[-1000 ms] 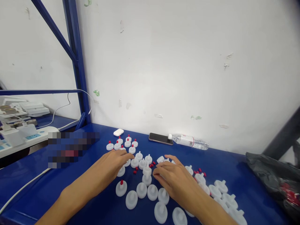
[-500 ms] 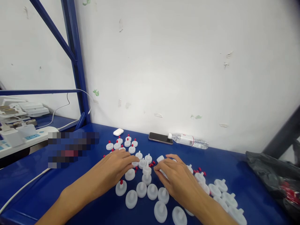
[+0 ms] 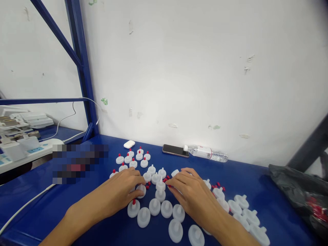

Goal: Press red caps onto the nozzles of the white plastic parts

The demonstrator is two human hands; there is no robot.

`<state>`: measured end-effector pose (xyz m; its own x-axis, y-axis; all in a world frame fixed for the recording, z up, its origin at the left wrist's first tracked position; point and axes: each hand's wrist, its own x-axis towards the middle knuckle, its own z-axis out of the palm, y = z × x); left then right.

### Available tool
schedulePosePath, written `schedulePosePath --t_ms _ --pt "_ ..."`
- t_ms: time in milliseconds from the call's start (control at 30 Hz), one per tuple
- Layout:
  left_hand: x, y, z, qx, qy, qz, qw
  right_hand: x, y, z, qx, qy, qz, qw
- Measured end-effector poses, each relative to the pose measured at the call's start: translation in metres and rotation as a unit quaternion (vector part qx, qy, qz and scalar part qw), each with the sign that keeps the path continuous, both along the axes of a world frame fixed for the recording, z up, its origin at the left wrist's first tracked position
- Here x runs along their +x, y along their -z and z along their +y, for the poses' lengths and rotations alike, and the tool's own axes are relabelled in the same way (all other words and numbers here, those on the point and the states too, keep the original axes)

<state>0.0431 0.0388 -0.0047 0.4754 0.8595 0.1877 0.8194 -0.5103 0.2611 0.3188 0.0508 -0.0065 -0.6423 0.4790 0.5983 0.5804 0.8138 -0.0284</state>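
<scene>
A white wall [image 3: 164, 75] backs a blue table [image 3: 256, 184], whose far edge runs along it. Open room shows as a bare strip behind the pieces and a broad patch at right, before a black bag [image 3: 287, 184]; more bare blue lies beyond the left forearm.

The left hand [image 3: 124, 188] and right hand [image 3: 191, 191] face each other over the middle. A bottle [image 3: 205, 152] lies on its side near the far edge, a phone [image 3: 175, 150] just left of it.

Between and around the hands stand many white pieces [image 3: 154, 207]: round, faintly translucent discs, each with a short central stem. Those in the far-left group wear red tips; most in the near middle and on the right have bare stems. The right-hand ones crowd together, several touching.

One white piece [image 3: 141, 190] sits at the left hand's fingertips, thumb against its near side, forefinger at its far side; whether it is firmly gripped, I cannot tell.

Smallest are the loose red caps [image 3: 218, 184], scattered at right and between the hands. A held red cap [image 3: 169, 186] shows pinched between the right thumb and forefinger.
</scene>
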Motion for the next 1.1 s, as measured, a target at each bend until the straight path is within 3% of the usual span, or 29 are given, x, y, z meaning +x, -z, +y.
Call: schedulePosePath --t_ms 200,533,800,1100 --pt "-0.003 0.005 0.000 -0.021 -0.020 0.000 1.000 0.000 0.001 -0.002 -0.002 0.003 0.016 1.000" --pt "0.022 -0.037 -0.026 0.059 0.019 -0.024 0.998 0.000 -0.005 -0.006 -0.036 -0.020 0.078 0.996" --pt "0.020 -0.026 -0.021 0.095 0.067 -0.043 0.992 -0.003 -0.013 -0.013 -0.049 -0.055 0.168 0.983" --pt "0.029 -0.022 -0.027 0.117 0.089 -0.068 0.987 -0.006 -0.017 -0.017 -0.036 -0.087 0.193 0.977"
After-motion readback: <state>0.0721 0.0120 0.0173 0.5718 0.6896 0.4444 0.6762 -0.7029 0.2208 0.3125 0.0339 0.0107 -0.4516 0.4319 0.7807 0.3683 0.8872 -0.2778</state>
